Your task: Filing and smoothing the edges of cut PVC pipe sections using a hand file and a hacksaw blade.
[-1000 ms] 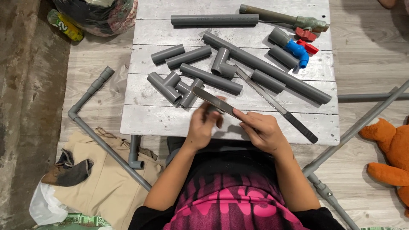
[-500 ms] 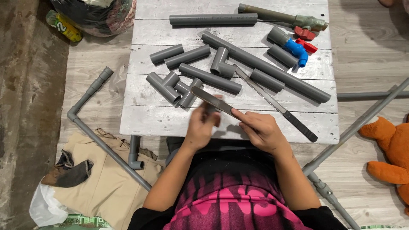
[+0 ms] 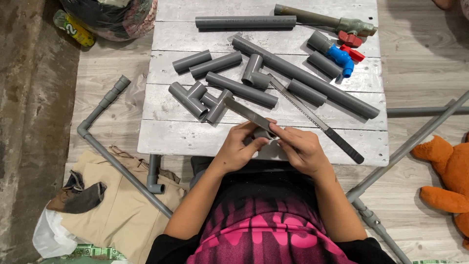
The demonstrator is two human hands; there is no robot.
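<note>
My left hand (image 3: 238, 148) grips a short grey pipe piece (image 3: 264, 133) at the near edge of the white plank table (image 3: 171, 139). In my right hand (image 3: 301, 148) is a flat metal blade (image 3: 246, 112), laid across the top of that piece. The blade's free end points up-left toward a cluster of grey elbow and tee fittings (image 3: 202, 101). Most of the pipe piece is hidden by my fingers.
Several grey pipe lengths (image 3: 303, 76) and a tee (image 3: 255, 72) lie on the table, with a long saw blade (image 3: 317, 120), a blue-and-red valve (image 3: 342, 56) and a brass-ended pipe (image 3: 322, 17). On the floor are joined pipes (image 3: 105, 146), clothes (image 3: 112, 210) and an orange plush toy (image 3: 447, 176).
Both hands stay on the pipe piece and the blade. The blade has shifted only slightly over the piece.
</note>
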